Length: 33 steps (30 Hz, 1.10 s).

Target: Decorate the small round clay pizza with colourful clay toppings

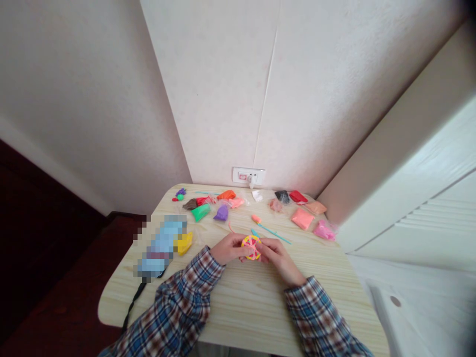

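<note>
A small round clay disc (252, 247), with a yellow rim and a pink and red pattern inside it, is held up between my two hands above the table. Its left edge is pinched by my left hand (231, 248). From the other side, the fingers of my right hand (274, 252) grip the right edge. Just behind the disc, part of a blue-green piece (255, 232) shows; the rest of it is hidden. Beyond my hands lies a thin turquoise stick tool (275, 233) beside an orange-pink clay lump (256, 218).
Bags of coloured clay lie about the wooden table (245, 307): green (201, 212), purple (221, 213) and yellow (183, 243) to the left, coral (302, 218) and pink (325, 230) to the right. A blurred-out phone-like object (161, 248) with a strap is at left. A wall socket (248, 175) is behind.
</note>
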{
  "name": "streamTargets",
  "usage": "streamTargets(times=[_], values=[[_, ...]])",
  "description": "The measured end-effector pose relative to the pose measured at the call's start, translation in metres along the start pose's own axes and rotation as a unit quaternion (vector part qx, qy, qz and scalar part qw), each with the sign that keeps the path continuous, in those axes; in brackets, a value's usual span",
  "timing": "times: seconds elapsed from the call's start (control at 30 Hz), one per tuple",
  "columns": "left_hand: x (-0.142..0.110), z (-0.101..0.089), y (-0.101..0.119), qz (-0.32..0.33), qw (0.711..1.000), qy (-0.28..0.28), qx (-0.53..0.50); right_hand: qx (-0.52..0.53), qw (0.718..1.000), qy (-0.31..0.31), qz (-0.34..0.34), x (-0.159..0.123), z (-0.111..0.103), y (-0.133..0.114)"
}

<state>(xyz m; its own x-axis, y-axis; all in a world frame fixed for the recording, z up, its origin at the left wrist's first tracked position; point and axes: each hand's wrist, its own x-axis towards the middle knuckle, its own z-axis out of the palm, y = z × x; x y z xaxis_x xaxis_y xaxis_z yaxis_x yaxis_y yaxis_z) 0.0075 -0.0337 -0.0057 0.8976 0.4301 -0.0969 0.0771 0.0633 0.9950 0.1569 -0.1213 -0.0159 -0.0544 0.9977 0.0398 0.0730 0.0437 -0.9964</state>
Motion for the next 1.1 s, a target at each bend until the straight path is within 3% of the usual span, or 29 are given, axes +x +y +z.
streamTargets(times=[0.5,0.7,0.87,1.1], values=[[-0.0005,0.0018,0.0067,0.01,0.999,-0.013,0.034,0.001,0.999,-0.034,-0.007,-0.001,0.0018,-0.002],[-0.001,0.0011,0.0069,0.022,0.999,0.021,0.025,-0.003,1.0,-0.026,-0.002,-0.0024,0.0014,-0.0033],[-0.0013,0.0006,0.0065,0.026,0.999,0.015,0.024,0.004,0.999,-0.042,-0.011,-0.0022,0.0024,-0.0038],[-0.0003,0.0016,0.0068,0.005,1.0,-0.003,0.016,-0.002,1.0,0.011,-0.011,-0.0009,0.0018,-0.0013]])
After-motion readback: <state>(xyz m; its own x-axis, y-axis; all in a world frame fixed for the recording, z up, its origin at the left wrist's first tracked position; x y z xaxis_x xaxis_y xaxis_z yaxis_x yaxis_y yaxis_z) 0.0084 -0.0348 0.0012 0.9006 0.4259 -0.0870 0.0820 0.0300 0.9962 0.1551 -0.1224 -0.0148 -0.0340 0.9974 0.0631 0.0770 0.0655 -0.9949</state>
